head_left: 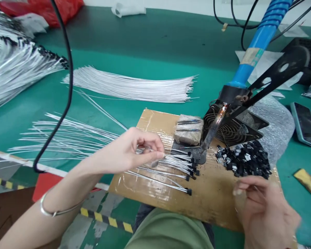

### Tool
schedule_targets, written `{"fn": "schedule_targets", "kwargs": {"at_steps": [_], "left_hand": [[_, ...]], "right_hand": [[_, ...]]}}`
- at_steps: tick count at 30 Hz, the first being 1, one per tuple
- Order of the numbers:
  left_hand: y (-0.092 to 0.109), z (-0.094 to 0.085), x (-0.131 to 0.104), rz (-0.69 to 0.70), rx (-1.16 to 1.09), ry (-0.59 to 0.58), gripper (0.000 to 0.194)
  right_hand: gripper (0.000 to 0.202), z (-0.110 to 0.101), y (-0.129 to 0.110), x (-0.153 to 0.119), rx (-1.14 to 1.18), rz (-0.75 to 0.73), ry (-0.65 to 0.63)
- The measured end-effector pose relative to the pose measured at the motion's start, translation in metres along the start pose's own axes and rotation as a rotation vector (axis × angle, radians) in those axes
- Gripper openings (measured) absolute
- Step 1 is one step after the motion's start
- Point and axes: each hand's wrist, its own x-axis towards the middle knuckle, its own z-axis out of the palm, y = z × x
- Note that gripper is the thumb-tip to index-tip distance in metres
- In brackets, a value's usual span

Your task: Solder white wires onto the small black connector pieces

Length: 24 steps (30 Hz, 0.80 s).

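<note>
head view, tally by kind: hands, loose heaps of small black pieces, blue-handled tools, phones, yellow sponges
Left hand and right hand: 2
Loose heap of small black pieces: 1
Blue-handled tool: 1
Phone: 1
Yellow sponge: 1
Total: 6

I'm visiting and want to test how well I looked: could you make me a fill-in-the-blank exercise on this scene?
1. Beside the right hand is a pile of small parts, mostly ____ in colour.
2. By the left hand, the wires have their capped ends pointing to the picture's ____.
3. The thick tube at upper right is coloured ____.
4. The bench top is coloured ____.

Missing words: black; right; blue; green.
</note>
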Motion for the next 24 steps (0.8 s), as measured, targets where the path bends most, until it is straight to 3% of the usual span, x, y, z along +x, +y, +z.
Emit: {"fn": "schedule_targets", "kwargs": {"at_steps": [3,6,10,14,20,24], "left_hand": [[0.001,0.02,-0.007,-0.004,-0.015,0.004,0.019],[0.002,0.032,-0.012,-0.021,-0.008,0.014,0.02],[0.003,0.043,-0.018,-0.052,-0.011,0.031,0.021],[0.005,0.053,-0.021,-0.033,-0.049,0.081,0.018],[0.006,0.061,-0.024,-0.08,-0.074,0.08,0.017],[0.004,0.062,-0.025,-0.125,-0.077,0.06,0.02]], "right_hand": [[0.026,0.019,-0.018,-0.019,0.005,-0.004,-0.253],[0.018,0.039,-0.034,-0.03,-0.005,0.138,-0.353],[0.018,0.051,-0.043,-0.034,-0.008,0.202,-0.338],[0.021,0.048,-0.039,-0.037,0.004,0.223,-0.306],[0.02,0.043,-0.029,-0.035,0.05,0.165,-0.38],[0.027,0.045,-0.034,-0.038,0.059,0.321,-0.292]]}}
